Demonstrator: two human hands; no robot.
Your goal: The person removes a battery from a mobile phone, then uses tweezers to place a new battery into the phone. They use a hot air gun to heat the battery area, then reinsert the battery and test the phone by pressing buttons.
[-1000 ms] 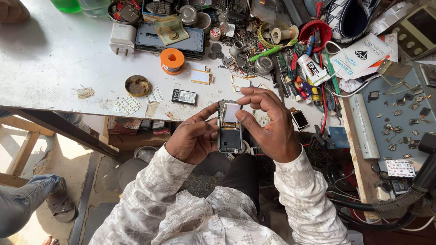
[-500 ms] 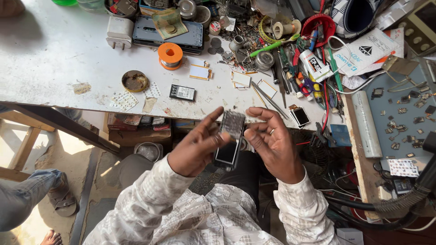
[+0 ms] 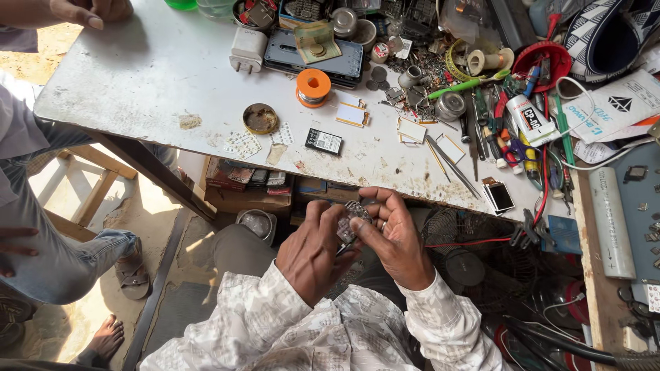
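Head view: left hand [image 3: 313,251] and right hand [image 3: 392,237] pinch a small phone part [image 3: 349,218] between them, fingers clamped on its edges, just below the white workbench [image 3: 137,82] edge. Looks like mid-inspection; next calls for careful fingertip prying.

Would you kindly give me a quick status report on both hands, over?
Left hand and right hand both closed on small phone part, below table edge. Nothing between them. Tweezers lie unused on table.
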